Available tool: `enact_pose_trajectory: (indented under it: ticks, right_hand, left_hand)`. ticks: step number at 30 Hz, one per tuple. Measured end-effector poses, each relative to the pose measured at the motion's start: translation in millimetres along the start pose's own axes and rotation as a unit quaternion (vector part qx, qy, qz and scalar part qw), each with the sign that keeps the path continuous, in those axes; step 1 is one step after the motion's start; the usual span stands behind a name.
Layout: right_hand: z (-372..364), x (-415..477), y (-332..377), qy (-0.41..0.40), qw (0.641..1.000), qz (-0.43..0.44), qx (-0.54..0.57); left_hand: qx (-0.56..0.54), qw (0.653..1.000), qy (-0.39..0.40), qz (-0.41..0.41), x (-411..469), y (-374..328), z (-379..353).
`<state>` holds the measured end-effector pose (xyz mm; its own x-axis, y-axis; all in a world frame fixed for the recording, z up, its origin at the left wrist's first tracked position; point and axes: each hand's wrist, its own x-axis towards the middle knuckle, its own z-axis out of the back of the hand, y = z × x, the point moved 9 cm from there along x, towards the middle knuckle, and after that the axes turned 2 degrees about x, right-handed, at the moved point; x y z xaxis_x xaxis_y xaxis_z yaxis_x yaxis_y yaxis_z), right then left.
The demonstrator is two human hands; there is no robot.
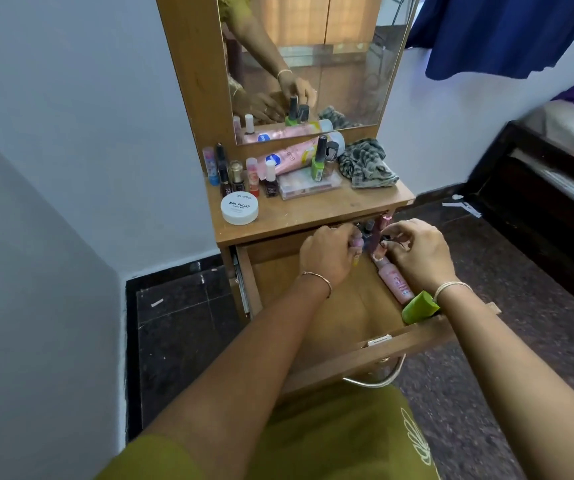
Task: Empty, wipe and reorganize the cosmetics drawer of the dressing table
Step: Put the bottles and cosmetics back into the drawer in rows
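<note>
The wooden drawer [413, 336] of the dressing table is pulled out. Both hands reach into its far end. My left hand [327, 254] has its fingers curled round a small pink bottle [357, 243]. My right hand [420, 252] pinches another small item among little bottles [370, 228] at the back right corner; which one is hard to tell. A pink tube [394, 280] lies along the drawer's right side, with a green tube [419, 306] at the front right corner. The drawer's floor is mostly bare wood.
On the tabletop [313, 211] stand several nail polishes and lip balms [233, 173], a white nail polish remover tub [239, 207], a pink lotion bottle [296, 155], a clear case [310, 183] and a crumpled cloth [367, 164]. A bed [555, 174] stands at right.
</note>
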<state>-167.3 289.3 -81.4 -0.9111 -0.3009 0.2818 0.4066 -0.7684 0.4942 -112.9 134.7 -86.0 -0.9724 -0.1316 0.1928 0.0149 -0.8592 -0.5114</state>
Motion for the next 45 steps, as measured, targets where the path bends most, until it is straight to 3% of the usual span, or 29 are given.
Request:
enact_pose_trajectory:
  ticks: [14, 45]
  right_hand:
    - [-27.4, 11.2, -2.5, 0.017, 0.994, 0.016, -0.106]
    - [-26.8, 7.6, -4.7, 0.052, 0.991, -0.027, -0.117]
  left_hand:
    - [-0.03, 0.998, 0.037, 0.034, 18.1, 0.0, -39.0]
    - [-0.035, 0.999, 0.026, 0.026, 21.4, 9.6, -25.0]
